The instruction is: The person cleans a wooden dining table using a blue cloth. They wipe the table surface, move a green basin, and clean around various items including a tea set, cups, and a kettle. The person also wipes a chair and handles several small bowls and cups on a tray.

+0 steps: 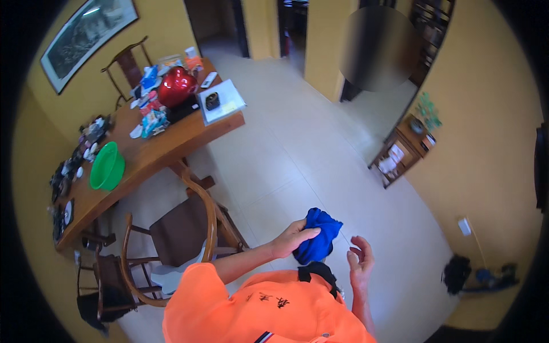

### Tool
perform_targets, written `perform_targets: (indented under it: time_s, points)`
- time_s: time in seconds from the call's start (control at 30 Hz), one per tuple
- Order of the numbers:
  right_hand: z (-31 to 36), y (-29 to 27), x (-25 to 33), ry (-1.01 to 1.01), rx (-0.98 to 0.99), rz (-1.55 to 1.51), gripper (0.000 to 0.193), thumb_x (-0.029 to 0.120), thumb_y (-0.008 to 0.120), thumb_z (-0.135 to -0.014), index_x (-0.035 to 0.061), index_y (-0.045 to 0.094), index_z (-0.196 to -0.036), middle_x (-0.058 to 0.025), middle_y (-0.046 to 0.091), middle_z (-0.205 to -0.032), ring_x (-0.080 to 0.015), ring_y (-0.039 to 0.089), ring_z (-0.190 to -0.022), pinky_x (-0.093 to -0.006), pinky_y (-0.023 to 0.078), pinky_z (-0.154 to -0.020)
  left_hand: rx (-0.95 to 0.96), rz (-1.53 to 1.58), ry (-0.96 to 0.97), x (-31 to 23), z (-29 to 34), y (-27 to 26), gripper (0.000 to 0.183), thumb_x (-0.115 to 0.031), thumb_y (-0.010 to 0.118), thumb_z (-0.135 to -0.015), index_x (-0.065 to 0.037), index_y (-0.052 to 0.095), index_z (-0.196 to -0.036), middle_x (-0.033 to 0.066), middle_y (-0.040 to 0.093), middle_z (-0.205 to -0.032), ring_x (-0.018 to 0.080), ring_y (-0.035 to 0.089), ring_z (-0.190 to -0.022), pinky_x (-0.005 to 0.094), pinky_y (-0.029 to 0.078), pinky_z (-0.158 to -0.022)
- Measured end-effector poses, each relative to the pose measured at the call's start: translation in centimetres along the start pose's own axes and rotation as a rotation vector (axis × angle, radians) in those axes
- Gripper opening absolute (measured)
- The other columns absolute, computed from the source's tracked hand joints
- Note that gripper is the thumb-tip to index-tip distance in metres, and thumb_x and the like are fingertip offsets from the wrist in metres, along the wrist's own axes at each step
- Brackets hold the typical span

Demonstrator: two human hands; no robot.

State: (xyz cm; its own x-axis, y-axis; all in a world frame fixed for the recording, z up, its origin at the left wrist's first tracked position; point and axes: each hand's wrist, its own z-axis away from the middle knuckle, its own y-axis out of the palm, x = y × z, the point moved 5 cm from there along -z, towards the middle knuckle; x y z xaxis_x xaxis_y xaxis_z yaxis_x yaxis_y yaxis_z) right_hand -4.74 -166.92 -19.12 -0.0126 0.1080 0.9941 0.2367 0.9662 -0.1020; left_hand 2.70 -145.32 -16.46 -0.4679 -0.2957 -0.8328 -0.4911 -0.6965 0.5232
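A crumpled blue cloth hangs in front of my body, gripped by my left hand with the thumb lying across it. To the right of the cloth, and apart from it, my right hand is raised with curved, parted fingers and nothing in them. Beneath both hands lies the pale tiled floor.
On the left, a long wooden table bears a green basin, a shiny red rounded object and clutter. A wooden armchair stands by its near side. At right, a small wooden cabinet holds a potted plant.
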Motion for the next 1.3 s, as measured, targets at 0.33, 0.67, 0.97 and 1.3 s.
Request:
perform_targets:
  time_s: [0.33, 0.67, 0.97, 1.3]
  points:
    - [-28.3, 9.8, -0.9, 0.004, 0.704, -0.189, 0.077, 0.023, 0.079, -0.081, -0.0022, 0.041, -0.143, -0.0126, 0.055, -0.132, -0.0228, 0.052, -0.123, -0.0395, 0.038, -0.108, -0.392, 0.031, 0.178, -7.9, -16.5, -8.3, 0.045, -0.013, 0.065, -0.091, -0.001, 0.052, -0.133, 0.0044, 0.061, -0.119, 0.0120, 0.058, -0.107, 0.0304, 0.046, -0.096]
    - [-57.9, 20.1, -5.7, 0.389, 0.754, -0.421, 0.062, 0.051, 0.057, -0.095, -0.0014, 0.055, -0.127, -0.0082, 0.062, -0.123, -0.0195, 0.056, -0.117, -0.0377, 0.041, -0.102, -0.387, -0.220, 0.153, -21.6, -35.9, -26.3, 0.045, -0.013, 0.071, -0.083, 0.001, 0.056, -0.123, 0.0041, 0.060, -0.110, 0.0130, 0.056, -0.102, 0.0293, 0.046, -0.092]
    - [-80.6, 33.3, -4.0, 0.433, 1.129, -0.214, 0.047, 0.036, 0.066, -0.092, -0.0048, 0.066, -0.114, -0.0071, 0.068, -0.105, -0.0164, 0.060, -0.102, -0.0315, 0.045, -0.095, -0.586, -0.015, 0.255, -35.9, -47.9, -43.2, 0.043, -0.009, 0.070, -0.085, 0.000, 0.056, -0.124, 0.0084, 0.065, -0.114, 0.0162, 0.061, -0.106, 0.0322, 0.047, -0.097]
    - [-111.0, 50.2, -0.5, 0.298, 1.129, -0.287, 0.017, 0.001, 0.062, -0.074, -0.0084, 0.069, -0.087, -0.0127, 0.066, -0.089, -0.0195, 0.061, -0.086, -0.0304, 0.047, -0.080, -0.958, 0.245, 0.510, -51.9, -58.8, -62.9, 0.049, 0.005, 0.059, -0.080, 0.004, 0.051, -0.129, 0.0136, 0.065, -0.120, 0.0206, 0.064, -0.107, 0.0340, 0.048, -0.099]
